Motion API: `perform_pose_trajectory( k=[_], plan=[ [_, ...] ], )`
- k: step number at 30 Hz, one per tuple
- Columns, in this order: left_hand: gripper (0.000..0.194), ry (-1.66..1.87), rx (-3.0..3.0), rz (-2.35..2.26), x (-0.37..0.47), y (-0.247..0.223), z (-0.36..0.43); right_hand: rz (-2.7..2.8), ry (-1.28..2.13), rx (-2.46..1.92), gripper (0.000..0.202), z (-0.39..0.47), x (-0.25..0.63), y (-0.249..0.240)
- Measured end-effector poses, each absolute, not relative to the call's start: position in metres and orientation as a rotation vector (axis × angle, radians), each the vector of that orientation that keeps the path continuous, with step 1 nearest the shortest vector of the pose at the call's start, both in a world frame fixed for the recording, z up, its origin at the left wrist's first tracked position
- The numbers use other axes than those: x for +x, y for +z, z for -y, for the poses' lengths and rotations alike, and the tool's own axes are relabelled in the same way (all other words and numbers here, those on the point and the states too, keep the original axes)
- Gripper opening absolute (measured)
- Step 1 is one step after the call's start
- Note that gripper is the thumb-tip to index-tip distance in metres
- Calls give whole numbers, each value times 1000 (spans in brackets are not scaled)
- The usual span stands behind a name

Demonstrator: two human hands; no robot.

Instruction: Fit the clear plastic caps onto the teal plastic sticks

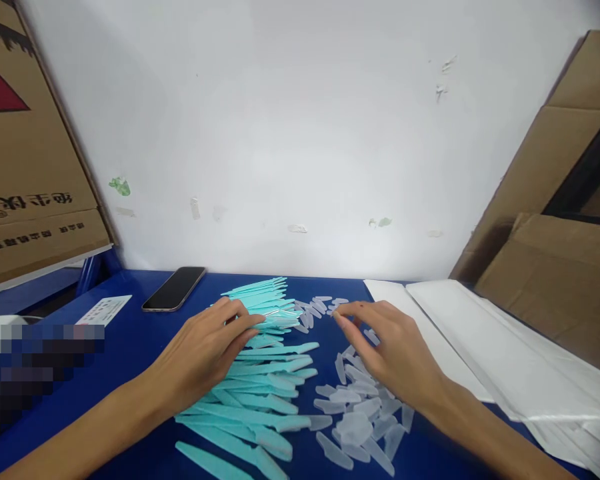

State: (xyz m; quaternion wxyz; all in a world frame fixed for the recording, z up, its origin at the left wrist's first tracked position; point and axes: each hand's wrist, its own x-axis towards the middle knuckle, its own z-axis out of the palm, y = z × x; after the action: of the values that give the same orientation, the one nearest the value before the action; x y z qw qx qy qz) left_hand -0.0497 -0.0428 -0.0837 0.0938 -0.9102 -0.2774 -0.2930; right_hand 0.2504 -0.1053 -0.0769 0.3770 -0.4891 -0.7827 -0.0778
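Note:
My left hand (207,350) is closed, thumb and index finger pinching a teal eyebrow razor (283,315) whose shiny blade end points right. Beneath and around it lie many teal eyebrow razors (265,403), stacked in a long row with their heads to the right. My right hand (393,343) hovers over the translucent blade caps (355,427), its thumb and index fingertips pressed together. Whatever sits between those fingertips is too small to make out. A smaller group of caps (315,310) lies between the two hands, near the far razors.
A phone (175,290) and a printed card (104,310) rest on the blue table (140,347) at left. White sheets or bags (480,333) lie at right. Cardboard boxes (35,147) stand at left, with more cardboard (555,287) at right. A white wall (300,133) rises behind.

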Motion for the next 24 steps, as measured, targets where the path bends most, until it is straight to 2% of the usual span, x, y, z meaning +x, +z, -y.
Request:
perform_pose_trajectory(
  k=[4, 11, 17, 24],
  plan=[
    [21, -795, -2898, 811, -52, -83, 43, 2020, -204, -1378, 23, 98, 258, -79],
    [23, -437, -3100, 821, -48, -76, 59, 2079, -93, -1487, 25, 95, 258, -83],
    [34, -552, -2989, 854, -54, -79, 38, 2187, -74, -1605, 26, 91, 273, -76],
    [24, -389, -3036, 941, -74, -85, 11, 2395, 220, -1646, 29, 88, 305, -64]
  ],
)
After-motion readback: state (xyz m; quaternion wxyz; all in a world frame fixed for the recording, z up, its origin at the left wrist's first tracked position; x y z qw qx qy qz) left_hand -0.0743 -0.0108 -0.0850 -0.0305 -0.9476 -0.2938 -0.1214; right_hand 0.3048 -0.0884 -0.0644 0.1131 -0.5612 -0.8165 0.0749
